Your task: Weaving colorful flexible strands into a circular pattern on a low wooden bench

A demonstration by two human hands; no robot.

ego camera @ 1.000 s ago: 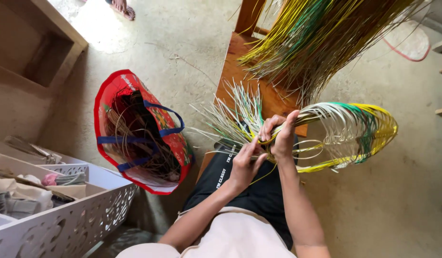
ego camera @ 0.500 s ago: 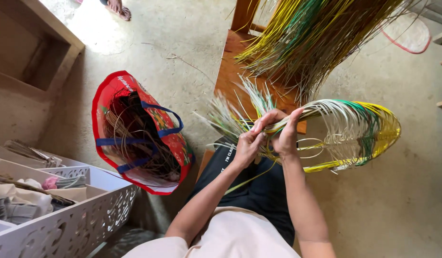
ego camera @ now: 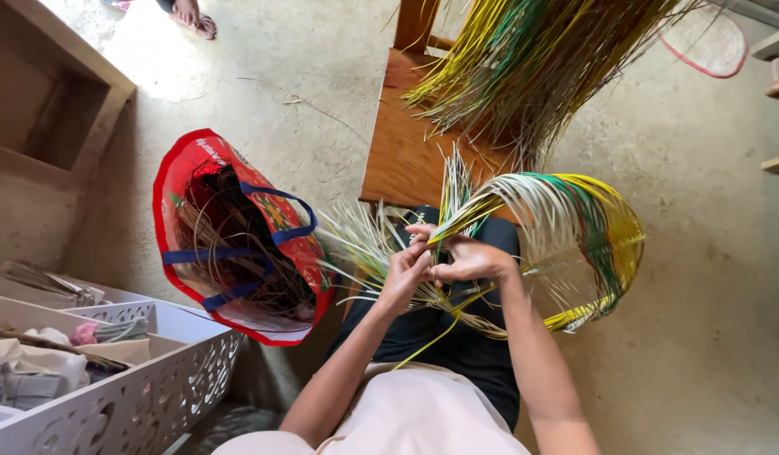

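Bare concrete floor (ego camera: 709, 278) spreads under everything. At the centre, the left hand (ego camera: 404, 268) and right hand (ego camera: 469, 259) touch, both pinching thin strands of a half-woven basket (ego camera: 575, 244) whose yellow, green and pale loops bulge toward three o'clock. Behind it, at twelve o'clock, a wooden chair (ego camera: 410, 152) carries loose straw (ego camera: 533, 59). Toward nine o'clock stands a red bag (ego camera: 229, 240); at seven o'clock, a white crate (ego camera: 154, 396).

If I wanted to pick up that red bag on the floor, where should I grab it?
Probably by the blue handles, reaching down from above. The red bag stands open-mouthed on the floor, and the straps arch across its opening, above the dry strands inside.
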